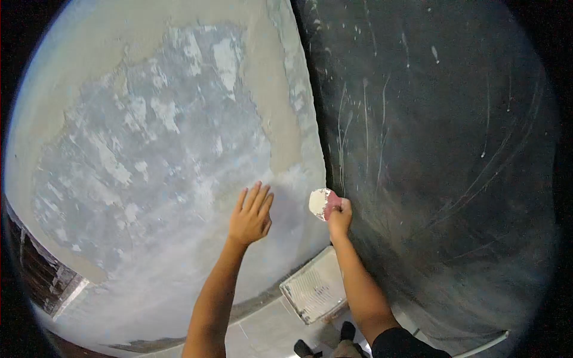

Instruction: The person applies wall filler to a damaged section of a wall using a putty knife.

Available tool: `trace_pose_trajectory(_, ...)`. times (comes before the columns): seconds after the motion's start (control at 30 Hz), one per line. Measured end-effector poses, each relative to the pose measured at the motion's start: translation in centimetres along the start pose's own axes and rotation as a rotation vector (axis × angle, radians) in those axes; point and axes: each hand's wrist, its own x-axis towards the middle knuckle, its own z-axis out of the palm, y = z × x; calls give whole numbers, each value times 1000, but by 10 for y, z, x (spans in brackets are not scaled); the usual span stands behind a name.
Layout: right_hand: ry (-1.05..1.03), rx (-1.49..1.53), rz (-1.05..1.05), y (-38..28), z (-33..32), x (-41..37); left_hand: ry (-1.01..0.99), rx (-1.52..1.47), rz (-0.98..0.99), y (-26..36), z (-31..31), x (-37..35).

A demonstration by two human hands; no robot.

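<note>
My left hand [250,216] rests flat with spread fingers on a patchy grey and white wall [149,149] where plaster has been scraped or smoothed. My right hand [339,219] grips a small pad [321,203] with a white, dusty face and a reddish back, pressed at the wall's corner edge. The two hands are about a hand's width apart at the same height.
A dark, scratched wall surface [441,137] fills the right side, meeting the pale wall at a vertical corner. A white paint tray [313,287] lies on the tiled floor [262,331] below my arms. My shoes [346,340] show at the bottom.
</note>
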Motion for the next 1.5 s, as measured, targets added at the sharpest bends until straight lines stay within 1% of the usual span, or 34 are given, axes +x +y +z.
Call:
trace_pose_trajectory(0.03,-40,-36,-44,12,-2,-6,-45,-97,-29,15,5,-12)
trace_pose_trajectory(0.07,-81,-72,-86,25,-6,-13,-60,-119,-37,28,14,-24)
trace_pose_trajectory(0.1,-92,-49,-120,36,-11,-20,-59,-176,-59,41,27,-37)
trace_pose_trajectory(0.13,-95,-75,-100,50,-16,-26,-62,-234,-85,54,37,-50)
trace_pose_trajectory(0.2,-181,-170,-121,79,-23,-33,-107,-297,-122,75,55,-73)
trace_pose_trajectory(0.23,-231,-203,-90,90,-27,-35,-134,-339,-155,85,63,-83)
trace_pose_trajectory(0.3,-265,-253,-30,110,-41,-47,-198,-418,-217,105,74,-104)
trace_pose_trajectory(0.4,-373,-271,84,98,-53,-69,-306,-467,-277,130,92,-139)
trace_pose_trajectory(0.47,-439,-429,106,104,-54,-67,-378,-490,-342,141,106,-156)
trace_pose_trajectory(0.5,-426,-379,40,131,-58,-65,-434,-499,-371,148,112,-165)
trace_pose_trajectory(0.53,-447,-398,61,142,-64,-68,-455,-513,-395,156,116,-178)
trace_pose_trajectory(0.6,-449,-638,-16,159,-72,-73,-504,-542,-450,171,120,-203)
trace_pose_trajectory(0.63,-497,-574,-37,163,-75,-67,-589,-563,-496,180,127,-205)
trace_pose_trajectory(0.7,-541,-594,29,191,-78,-47,-643,-583,-523,189,142,-200)
trace_pose_trajectory(0.73,-555,-597,57,193,-79,-48,-655,-589,-526,196,144,-206)
trace_pose_trajectory(0.8,-603,-660,50,205,-86,-52,-694,-574,-542,210,147,-219)
trace_pose_trajectory(0.87,-576,-784,-117,230,-98,-57,-738,-602,-577,226,152,-230)
trace_pose_trajectory(1.0,-682,-799,-17,266,-101,-45,-756,-610,-619,254,178,-245)
trace_pose_trajectory(1.07,-734,-820,25,281,-103,-43,-816,-640,-645,266,179,-247)
trace_pose_trajectory(1.1,-741,-821,30,283,-102,-43,-822,-640,-650,272,182,-250)
trace_pose_trajectory(1.17,-766,-889,-52,281,-99,-33,-802,-664,-673,281,187,-248)
trace_pose_trajectory(1.2,-768,-897,-47,285,-99,-31,-807,-672,-674,283,189,-247)
trace_pose_trajectory(1.27,-821,-974,-141,292,-102,-29,-813,-711,-699,289,191,-246)
trace_pose_trajectory(1.4,-822,-963,-134,295,-102,-27,-837,-713,-713,300,203,-252)
trace_pose_trajectory(1.47,-839,-1004,-45,286,-101,-25,-819,-720,-697,303,205,-249)
trace_pose_trajectory(1.5,-841,-1011,-42,292,-105,-24,-821,-727,-701,306,207,-249)
